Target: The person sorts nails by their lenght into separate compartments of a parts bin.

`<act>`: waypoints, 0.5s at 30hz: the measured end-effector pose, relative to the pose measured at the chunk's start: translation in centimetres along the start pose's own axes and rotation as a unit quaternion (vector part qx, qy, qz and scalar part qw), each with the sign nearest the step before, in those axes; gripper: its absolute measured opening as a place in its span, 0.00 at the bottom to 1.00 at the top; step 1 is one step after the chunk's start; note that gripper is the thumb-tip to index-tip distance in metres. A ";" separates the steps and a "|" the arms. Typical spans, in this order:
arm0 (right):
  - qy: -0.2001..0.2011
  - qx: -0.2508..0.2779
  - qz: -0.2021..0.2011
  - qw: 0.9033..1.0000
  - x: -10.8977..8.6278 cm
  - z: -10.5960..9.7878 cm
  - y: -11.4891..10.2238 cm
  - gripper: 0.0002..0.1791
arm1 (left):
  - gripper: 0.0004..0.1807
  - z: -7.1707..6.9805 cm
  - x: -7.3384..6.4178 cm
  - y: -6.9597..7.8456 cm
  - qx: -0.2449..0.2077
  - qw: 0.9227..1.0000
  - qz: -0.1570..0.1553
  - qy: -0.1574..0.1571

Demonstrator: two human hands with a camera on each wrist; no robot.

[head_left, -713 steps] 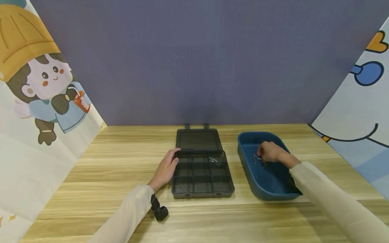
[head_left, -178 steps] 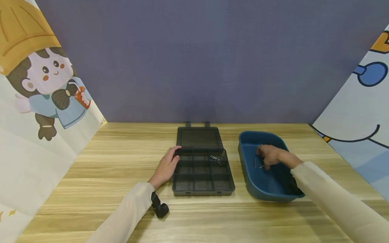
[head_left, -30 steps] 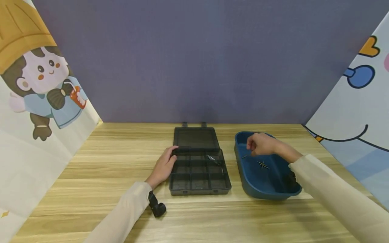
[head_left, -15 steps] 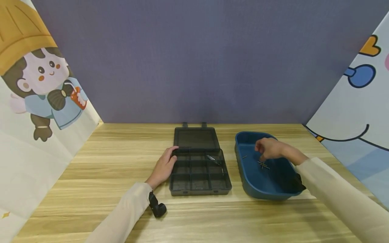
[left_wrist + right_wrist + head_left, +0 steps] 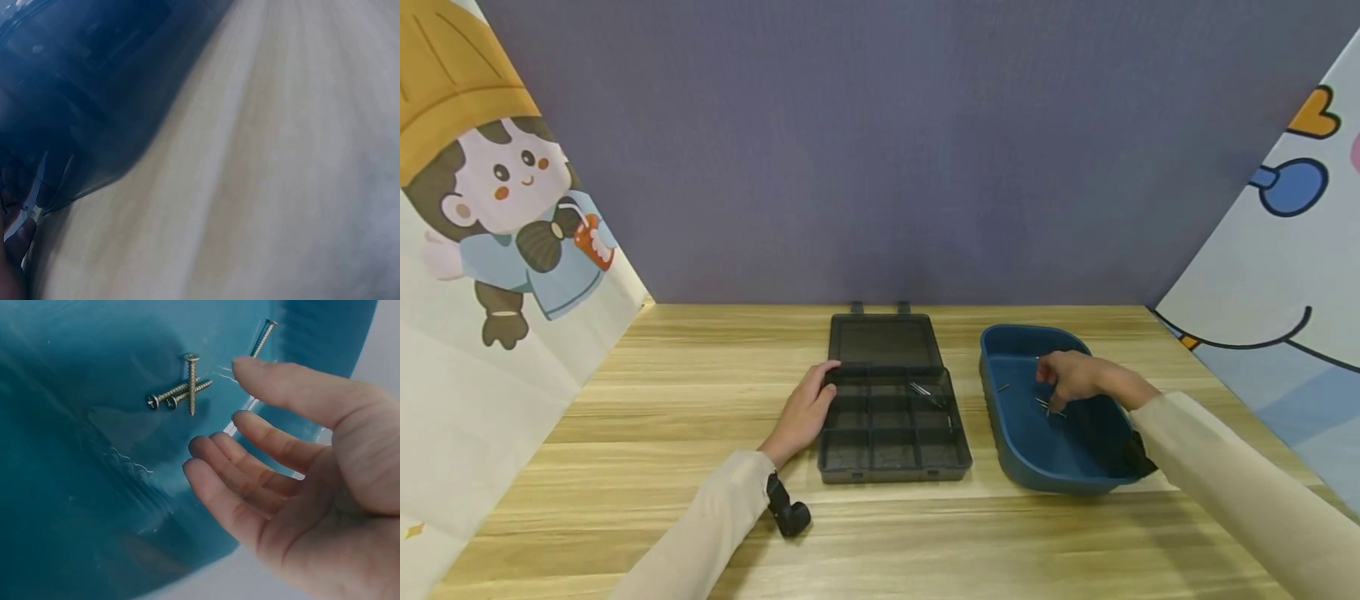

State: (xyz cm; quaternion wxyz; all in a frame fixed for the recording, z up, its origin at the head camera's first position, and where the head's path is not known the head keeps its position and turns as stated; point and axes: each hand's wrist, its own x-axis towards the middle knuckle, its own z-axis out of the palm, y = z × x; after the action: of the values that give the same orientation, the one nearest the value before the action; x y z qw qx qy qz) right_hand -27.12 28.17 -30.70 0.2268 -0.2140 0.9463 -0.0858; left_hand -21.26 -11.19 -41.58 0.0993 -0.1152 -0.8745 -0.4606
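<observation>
My left hand (image 5: 802,412) rests along the left edge of a dark see-through compartment box (image 5: 895,477), its fingers near the hinge corner. The box stands with its lid (image 5: 885,340) folded back. Several thin metal screws (image 5: 927,393) lie in its right-hand column; the walls blur which compartments. My right hand (image 5: 1071,377) is inside a blue bin (image 5: 1033,475), thumb and fingers apart. In the right wrist view, three crossed screws (image 5: 192,384) lie beside the fingertips, and another screw (image 5: 264,337) lies beyond the thumb. A thin bright strip between thumb and fingers is unclear.
Both containers stand on a wood-grain table (image 5: 715,392), with a strip of tabletop between them. A dark blue-grey panel (image 5: 887,150) rises behind the table's back edge. Printed cartoon walls flank both sides. A black wrist camera (image 5: 790,508) hangs from the left sleeve.
Over the last second my right hand moves right and nearer in the bin, to the crossed screws, and its fingers spread. Since several seconds ago, a small piece appears at the box's right. Left hand stays.
</observation>
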 end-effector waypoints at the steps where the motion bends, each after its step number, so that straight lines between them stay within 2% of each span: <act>1: -0.002 -0.003 0.000 1.000 0.1 0.0 0.0 0.24 | 0.23 0.0 0.0 0.0 0.000 1.000 -0.001 0.000; 9: -0.002 -0.015 -0.002 1.000 1.0 0.1 -0.1 0.26 | 0.23 -0.1 0.0 0.0 0.006 1.000 -0.003 0.002; 15: -0.011 0.005 0.028 1.000 1.6 0.7 0.1 0.29 | 0.23 0.0 0.0 0.0 0.007 1.000 0.004 0.005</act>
State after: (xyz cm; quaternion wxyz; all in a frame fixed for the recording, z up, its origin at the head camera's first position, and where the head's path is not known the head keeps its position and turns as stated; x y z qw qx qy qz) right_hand -28.13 27.47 -31.93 0.2403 -0.1873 0.9490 -0.0816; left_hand -21.27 -11.22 -41.57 0.1065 -0.1160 -0.8768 -0.4543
